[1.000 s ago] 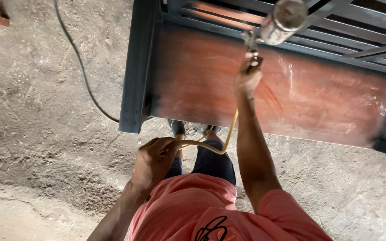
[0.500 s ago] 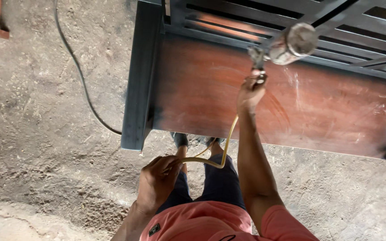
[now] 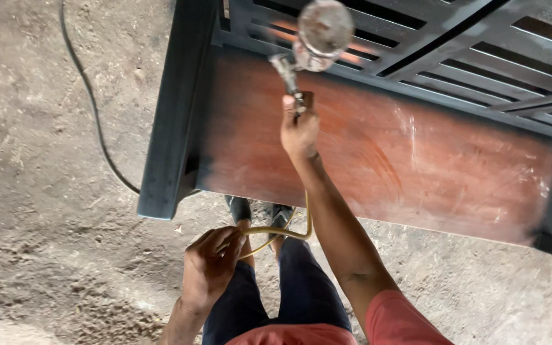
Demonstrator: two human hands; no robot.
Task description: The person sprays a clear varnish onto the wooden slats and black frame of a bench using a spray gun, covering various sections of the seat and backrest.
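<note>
In the head view, my right hand (image 3: 299, 131) is closed around the spray gun (image 3: 292, 80); its cup (image 3: 322, 29) above the grip looks blurred. My left hand (image 3: 211, 267), below the grip, pinches the yellow hose (image 3: 282, 233). The red panel (image 3: 384, 153) lies just beyond the grip.

The person wears a salmon-red short-sleeved shirt (image 3: 397, 322), dark blue trousers (image 3: 305, 287) and dark shoes (image 3: 239, 207), with both forearms bare.
</note>
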